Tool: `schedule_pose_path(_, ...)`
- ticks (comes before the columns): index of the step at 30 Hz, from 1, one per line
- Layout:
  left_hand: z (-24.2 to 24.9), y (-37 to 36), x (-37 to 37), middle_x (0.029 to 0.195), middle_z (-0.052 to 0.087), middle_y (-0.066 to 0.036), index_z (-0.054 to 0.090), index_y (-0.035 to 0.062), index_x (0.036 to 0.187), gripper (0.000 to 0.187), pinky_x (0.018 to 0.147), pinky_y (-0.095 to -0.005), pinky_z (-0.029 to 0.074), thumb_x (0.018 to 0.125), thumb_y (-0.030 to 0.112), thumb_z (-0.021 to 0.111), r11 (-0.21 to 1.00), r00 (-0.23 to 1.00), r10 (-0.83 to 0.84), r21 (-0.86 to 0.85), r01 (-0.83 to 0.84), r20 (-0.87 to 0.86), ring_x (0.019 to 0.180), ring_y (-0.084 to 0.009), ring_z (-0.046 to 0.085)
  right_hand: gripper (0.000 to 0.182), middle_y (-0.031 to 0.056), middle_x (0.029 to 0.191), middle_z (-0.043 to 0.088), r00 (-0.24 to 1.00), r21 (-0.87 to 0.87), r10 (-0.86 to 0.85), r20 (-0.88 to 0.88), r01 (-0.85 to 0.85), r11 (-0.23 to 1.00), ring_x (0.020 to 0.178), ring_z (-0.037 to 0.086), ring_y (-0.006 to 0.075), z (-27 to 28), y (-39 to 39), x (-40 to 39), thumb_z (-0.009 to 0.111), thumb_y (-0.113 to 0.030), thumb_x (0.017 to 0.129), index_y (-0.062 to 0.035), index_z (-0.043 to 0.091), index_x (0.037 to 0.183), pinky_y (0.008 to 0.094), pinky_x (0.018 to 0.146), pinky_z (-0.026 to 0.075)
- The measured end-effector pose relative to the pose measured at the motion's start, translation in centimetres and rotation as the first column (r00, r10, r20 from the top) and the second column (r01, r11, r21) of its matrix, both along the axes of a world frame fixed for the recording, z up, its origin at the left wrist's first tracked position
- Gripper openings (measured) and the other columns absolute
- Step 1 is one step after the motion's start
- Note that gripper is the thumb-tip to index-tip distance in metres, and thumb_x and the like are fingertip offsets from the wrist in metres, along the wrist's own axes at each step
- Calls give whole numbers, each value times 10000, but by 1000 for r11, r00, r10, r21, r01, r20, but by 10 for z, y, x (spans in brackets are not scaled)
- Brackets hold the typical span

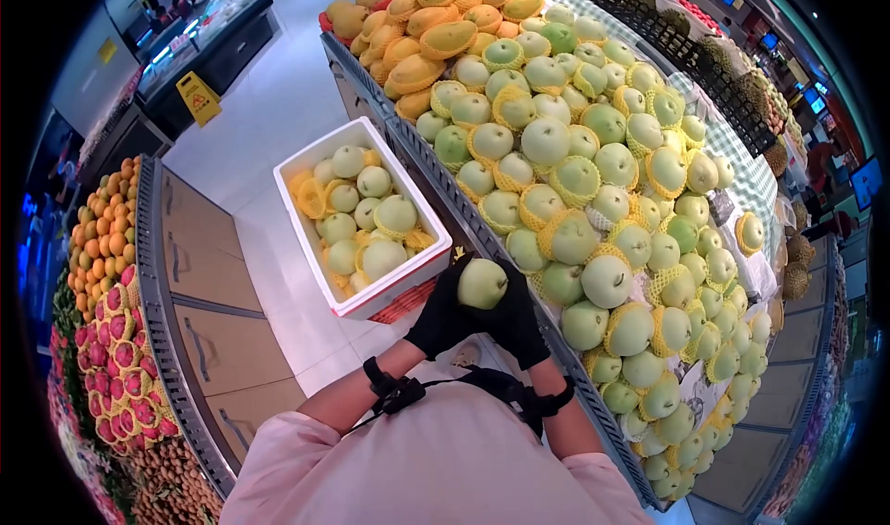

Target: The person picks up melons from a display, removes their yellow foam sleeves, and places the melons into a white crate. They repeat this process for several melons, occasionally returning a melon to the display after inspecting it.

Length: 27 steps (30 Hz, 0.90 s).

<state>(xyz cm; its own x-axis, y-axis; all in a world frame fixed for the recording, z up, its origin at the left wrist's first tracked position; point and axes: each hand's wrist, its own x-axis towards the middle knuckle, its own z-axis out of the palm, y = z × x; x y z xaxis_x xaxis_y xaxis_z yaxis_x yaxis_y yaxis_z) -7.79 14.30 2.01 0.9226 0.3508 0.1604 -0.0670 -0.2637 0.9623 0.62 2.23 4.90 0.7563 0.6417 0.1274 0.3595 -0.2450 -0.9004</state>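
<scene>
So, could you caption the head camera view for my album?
Gloved hands cradle a pale green fruit between a white box and a heaped display.

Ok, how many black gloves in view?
2. One on the left hand, one on the right hand, either side of the pale green fruit. Both partly covered by it, but neither is hidden.

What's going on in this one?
A person is holding one round, pale green fruit between their left hand and right hand, both in black gloves. No mesh shows on it. A white box of similar fruit sits on their left side of the aisle, beside a display stand heaped with more, many in yellow mesh.
</scene>
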Motion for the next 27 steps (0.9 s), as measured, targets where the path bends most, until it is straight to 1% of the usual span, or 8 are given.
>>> schedule_pose_path(5,-6,28,21,1309,467,-149,323,15,1374,910,1034,-373,384,659,213,850,999,998,-31,-38,33,59,1214,-255,474,741,154,1150,570,993,-57,-40,107,46,997,1048,577,271,-4,26,15,867,-240,597,-10,503,1200,377,887,478)
schedule_pose_path(8,3,46,30,1265,485,-140,350,17,1349,860,1018,-378,387,665,209,834,993,986,-36,-108,54,161,1184,-267,485,823,132,1224,547,998,-90,5,-67,-11,996,1116,547,227,14,47,25,858,-192,630,-11,419,1303,357,940,464)
schedule_pose_path(11,-1,80,37,1346,414,-117,261,48,1403,960,1047,-373,389,655,141,855,989,982,-142,-13,144,125,1234,-223,450,846,127,1276,515,998,-56,20,-64,-24,998,1163,517,220,7,62,23,835,-162,668,-26,371,1362,359,961,455)
schedule_pose_path(12,2,92,38,1309,450,-116,310,50,1379,922,1034,-375,394,643,164,853,990,984,-118,99,104,137,1214,-238,466,850,125,1288,506,999,-21,15,-40,-16,1000,1174,509,219,-3,67,23,828,-152,678,-31,358,1376,360,968,451)
schedule_pose_path(15,-5,125,38,1275,482,-123,354,48,1353,890,1022,-379,394,627,201,846,973,981,-146,195,119,126,1192,-261,482,825,138,1254,522,960,59,-88,-266,107,992,1109,552,236,-12,93,18,861,-213,654,-12,407,1312,371,923,481)
schedule_pose_path(19,-20,153,36,1262,498,-126,374,52,1341,860,1022,-377,391,630,210,831,990,969,-140,33,136,203,1182,-270,494,859,128,1271,507,980,-67,-53,-193,41,997,1169,505,221,-13,119,21,865,-204,647,-24,388,1338,372,979,441)
schedule_pose_path(24,-20,172,36,1299,487,-133,368,53,1361,893,1050,-377,368,628,227,849,964,969,-194,-155,218,154,1219,-260,478,831,111,1240,534,961,41,-42,-274,55,998,1134,530,225,-16,142,23,862,-190,634,-36,419,1319,362,972,443)
schedule_pose_path(27,-19,193,40,1334,458,-150,384,53,1359,915,1068,-390,348,612,266,869,976,970,-218,48,213,109,1258,-284,443,801,117,1207,556,977,-30,-82,-197,77,997,1102,554,230,-16,158,26,860,-183,631,-33,439,1297,362,952,457)
